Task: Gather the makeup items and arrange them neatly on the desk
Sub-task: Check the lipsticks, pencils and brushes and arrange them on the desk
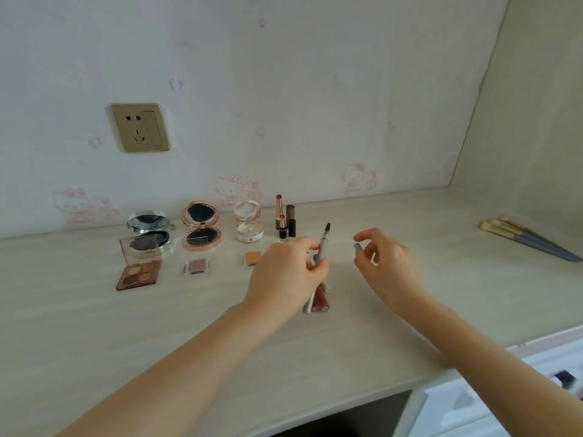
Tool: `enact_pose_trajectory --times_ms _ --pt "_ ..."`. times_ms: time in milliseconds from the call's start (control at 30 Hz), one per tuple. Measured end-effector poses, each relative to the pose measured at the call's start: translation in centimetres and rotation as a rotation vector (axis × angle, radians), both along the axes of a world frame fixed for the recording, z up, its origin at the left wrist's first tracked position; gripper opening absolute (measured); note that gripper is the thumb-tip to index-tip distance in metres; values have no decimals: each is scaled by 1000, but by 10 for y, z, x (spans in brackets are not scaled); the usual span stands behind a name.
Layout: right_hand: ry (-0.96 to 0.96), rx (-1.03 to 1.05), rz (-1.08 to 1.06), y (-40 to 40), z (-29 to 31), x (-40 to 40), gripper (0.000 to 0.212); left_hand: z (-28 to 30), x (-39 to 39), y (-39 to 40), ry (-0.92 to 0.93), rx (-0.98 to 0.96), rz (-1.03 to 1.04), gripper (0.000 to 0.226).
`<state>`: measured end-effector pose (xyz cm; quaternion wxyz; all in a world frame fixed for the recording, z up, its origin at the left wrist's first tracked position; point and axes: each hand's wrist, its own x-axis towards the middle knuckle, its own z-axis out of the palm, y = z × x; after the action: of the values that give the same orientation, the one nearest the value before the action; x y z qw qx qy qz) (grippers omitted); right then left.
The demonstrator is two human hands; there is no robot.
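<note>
The desk [347, 357] front edge lies bare. The left hand [284, 272] pinches the brow pencil [323, 244], brush end pointing up-away; the right hand [381, 257] pinches a small cap [357, 246].

My left hand [285, 272] covers the upper parts of the reddish lip-gloss tubes [321, 299] and part of the small orange pan [252, 258]. Both forearms run off the bottom edge. The white drawers [492, 402] below the bench are blurred and cropped.
</note>
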<state>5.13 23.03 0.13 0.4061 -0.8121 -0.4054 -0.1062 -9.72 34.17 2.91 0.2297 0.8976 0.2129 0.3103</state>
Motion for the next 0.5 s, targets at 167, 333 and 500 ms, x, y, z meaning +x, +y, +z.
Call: enact_pose_trajectory --times_ms 167,333,500 --pt "-57 -93 -2 -5 -9 11 17 -3 42 -7 106 79 5 28" --pt "-130 -140 10 -7 -11 12 20 -11 64 -9 189 191 46 21" --pt "-145 -236 3 -5 -11 14 25 -19 72 -7 232 248 46 19"
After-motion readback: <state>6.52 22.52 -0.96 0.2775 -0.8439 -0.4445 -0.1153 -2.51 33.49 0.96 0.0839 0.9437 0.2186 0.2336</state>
